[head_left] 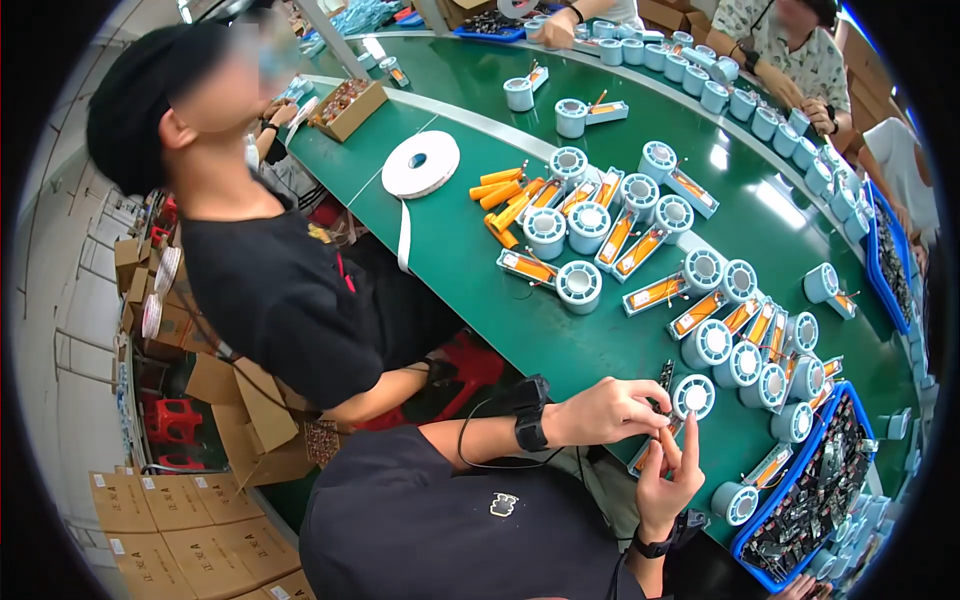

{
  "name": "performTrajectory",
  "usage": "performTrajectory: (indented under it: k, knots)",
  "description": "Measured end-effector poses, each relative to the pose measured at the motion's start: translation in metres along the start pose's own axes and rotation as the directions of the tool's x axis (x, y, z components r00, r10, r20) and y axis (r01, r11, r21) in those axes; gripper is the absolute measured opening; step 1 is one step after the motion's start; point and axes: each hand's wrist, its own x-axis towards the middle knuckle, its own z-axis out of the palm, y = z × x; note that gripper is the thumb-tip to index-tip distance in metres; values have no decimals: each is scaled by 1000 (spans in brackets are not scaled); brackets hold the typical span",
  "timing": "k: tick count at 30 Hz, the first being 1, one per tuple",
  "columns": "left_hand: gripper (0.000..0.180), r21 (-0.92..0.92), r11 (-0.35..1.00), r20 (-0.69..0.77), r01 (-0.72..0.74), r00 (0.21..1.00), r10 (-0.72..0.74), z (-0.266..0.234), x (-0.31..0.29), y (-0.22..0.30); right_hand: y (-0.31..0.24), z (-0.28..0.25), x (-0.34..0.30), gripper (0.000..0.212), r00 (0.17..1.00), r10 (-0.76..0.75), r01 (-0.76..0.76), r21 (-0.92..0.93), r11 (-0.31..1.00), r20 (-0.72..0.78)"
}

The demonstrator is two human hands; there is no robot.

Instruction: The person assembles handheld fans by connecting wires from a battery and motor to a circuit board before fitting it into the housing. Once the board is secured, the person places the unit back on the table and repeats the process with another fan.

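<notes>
My left hand (612,411) is closed in a pinch, its fingertips meeting at a narrow dark circuit board (667,374) that sticks up beyond them. Close against it, my right hand (672,488) has thumb and fingers drawn together, with one finger stretched up toward a light-blue round fan housing (693,397). What lies between the right fingers is hidden. The housing's handle part shows only in part below my hands. Just beyond are several more light-blue housings (708,343), their open handles holding orange battery cells and thin wires.
A blue tray (741,548) of small dark circuit boards stands right of my hands. Loose orange cells (497,190) and a white tape roll (421,164) lie farther up the green table (455,270). A person in black (270,290) sits at left. Others work across a housing-lined conveyor.
</notes>
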Motion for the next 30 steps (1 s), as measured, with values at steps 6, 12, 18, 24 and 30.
performTrajectory:
  k: [6,12,18,24,30]
  knots:
    - [24,51,998,-4,-20,1000,20,-2,2,16,15,3,3,48,989,-55,71,112,991,-134]
    - [23,342,920,99,-193,981,169,-2,15,16,9,-2,7,27,963,-24,19,-19,1000,-268]
    - [24,-247,920,302,306,926,-227,3,26,20,0,-24,4,12,998,43,-45,40,998,46]
    - [29,142,967,485,212,837,-255,-12,47,33,-5,-42,12,17,953,189,-161,-132,978,238]
    - [14,356,829,423,-431,865,268,11,57,15,-18,-59,6,17,912,201,-119,-238,964,358]
